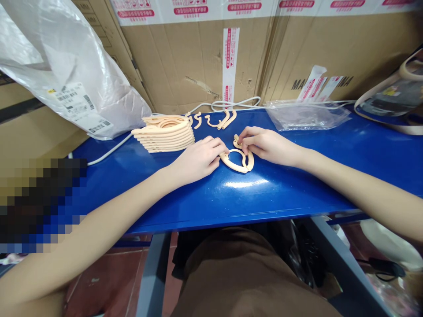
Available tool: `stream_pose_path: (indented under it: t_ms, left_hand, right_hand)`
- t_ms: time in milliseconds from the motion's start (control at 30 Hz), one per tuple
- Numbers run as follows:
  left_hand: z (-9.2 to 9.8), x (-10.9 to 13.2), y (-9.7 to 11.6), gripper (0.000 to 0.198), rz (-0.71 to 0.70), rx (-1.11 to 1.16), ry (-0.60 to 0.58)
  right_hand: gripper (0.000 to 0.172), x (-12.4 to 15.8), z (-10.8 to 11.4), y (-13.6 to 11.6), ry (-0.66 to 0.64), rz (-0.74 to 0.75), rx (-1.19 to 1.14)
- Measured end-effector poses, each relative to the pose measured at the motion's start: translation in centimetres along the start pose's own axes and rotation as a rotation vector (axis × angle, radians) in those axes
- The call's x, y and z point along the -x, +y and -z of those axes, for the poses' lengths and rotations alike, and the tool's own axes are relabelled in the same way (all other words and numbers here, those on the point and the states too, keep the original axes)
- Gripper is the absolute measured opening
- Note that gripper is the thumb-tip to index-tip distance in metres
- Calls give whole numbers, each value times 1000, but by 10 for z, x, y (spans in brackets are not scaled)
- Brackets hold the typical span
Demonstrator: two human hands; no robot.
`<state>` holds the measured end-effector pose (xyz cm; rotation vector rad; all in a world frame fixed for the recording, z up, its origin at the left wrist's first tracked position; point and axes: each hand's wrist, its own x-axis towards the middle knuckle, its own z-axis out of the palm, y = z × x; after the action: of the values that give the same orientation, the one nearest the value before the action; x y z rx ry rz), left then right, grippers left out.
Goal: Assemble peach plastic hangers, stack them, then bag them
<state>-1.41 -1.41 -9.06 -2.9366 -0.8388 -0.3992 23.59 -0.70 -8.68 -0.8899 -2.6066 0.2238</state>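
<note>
A cream plastic folding hanger [235,167] lies on the blue tabletop [211,198], its curved arms folded into a loop. My left hand [204,159] is closed on the left end of the hanger, with fingertips pinching it. On the other side, my right hand [264,144] grips near the hook end [236,141], its fingers curled over the upper right part. Left of my left hand stands a neat stack of folded cream hangers [165,137]. Behind the hands lie loose hook pieces [197,120] and curved arm pieces [228,119].
Large cardboard boxes [185,66] form a wall behind the table. A white plastic parcel bag [76,79] leans at the back left. At the back right lie a clear plastic bag [307,116] and a transparent bag with beige straps [386,99]. A white cable [110,153] runs along the back.
</note>
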Motion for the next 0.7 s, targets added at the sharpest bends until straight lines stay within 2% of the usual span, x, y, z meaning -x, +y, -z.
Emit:
stream_pose_path:
  t_ms: [700]
  left_hand:
    - [-2,0,-3,34,-40,13,39]
  right_hand:
    - [22,-1,-3,0,40,-46,14]
